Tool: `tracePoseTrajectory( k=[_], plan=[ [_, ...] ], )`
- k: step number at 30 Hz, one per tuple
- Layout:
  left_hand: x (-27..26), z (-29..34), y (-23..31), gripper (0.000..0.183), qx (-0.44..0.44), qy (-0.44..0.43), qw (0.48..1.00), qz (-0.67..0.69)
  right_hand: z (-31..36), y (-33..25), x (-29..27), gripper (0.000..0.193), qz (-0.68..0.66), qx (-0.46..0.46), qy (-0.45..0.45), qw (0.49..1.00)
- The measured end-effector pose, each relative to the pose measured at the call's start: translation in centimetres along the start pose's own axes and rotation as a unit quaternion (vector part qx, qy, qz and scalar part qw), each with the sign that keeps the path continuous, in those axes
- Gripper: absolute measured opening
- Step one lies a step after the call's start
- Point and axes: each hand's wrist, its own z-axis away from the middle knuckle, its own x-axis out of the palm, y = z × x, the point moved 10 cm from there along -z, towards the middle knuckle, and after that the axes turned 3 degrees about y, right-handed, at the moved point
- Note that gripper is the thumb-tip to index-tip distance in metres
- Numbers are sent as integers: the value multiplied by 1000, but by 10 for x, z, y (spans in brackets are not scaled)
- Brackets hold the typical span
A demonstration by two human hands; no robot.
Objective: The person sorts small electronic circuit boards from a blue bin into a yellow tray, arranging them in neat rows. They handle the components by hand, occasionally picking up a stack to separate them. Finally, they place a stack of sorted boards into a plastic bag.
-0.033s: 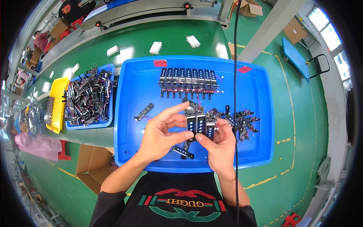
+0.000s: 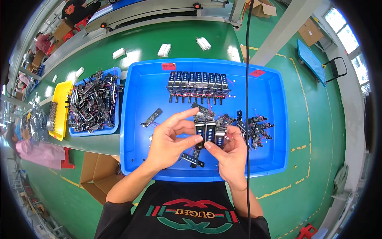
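Observation:
Over the big blue tray [image 2: 137,85], both my hands hold a few black circuit-board modules [image 2: 209,131], each with a column of pale blue dots on its front. My left hand [image 2: 169,141] pinches the left module between thumb and fingers. Closed around the right-hand modules, my right hand [image 2: 230,153] keeps its thumb near their lower edge. Toward the tray's far side stands a neat row of similar modules [image 2: 199,83]. Loose modules [image 2: 258,129] with thin wires lie piled to the right. A single board [image 2: 151,117] rests at the left, and another module [image 2: 193,160] lies below my hands.
At left, a smaller blue bin [image 2: 118,73] is heaped with boards, beside a yellow tray [image 2: 60,89]. White blocks [image 2: 164,50] are spaced along the green table. A black cable [image 2: 248,51] hangs in front of the tray's right part. An open carton [image 2: 95,171] stands lower left.
The held modules have shifted slightly left, and the two left ones sit closer together. My right hand has moved a little left with them; my left hand is nearly still.

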Motion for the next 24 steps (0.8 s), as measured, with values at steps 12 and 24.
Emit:
tracePoseTrajectory(
  k=[12, 24],
  plan=[
    [-4, 5, -1, 43, 22, 52, 998, -34, 11, -13, -6, 34, 154, -138, 59, 977],
    [2, -6, -16, 40, -91, -40, 984, 147, -12, -1, -1, 37, -99, 59, -42, 992]
  ],
)
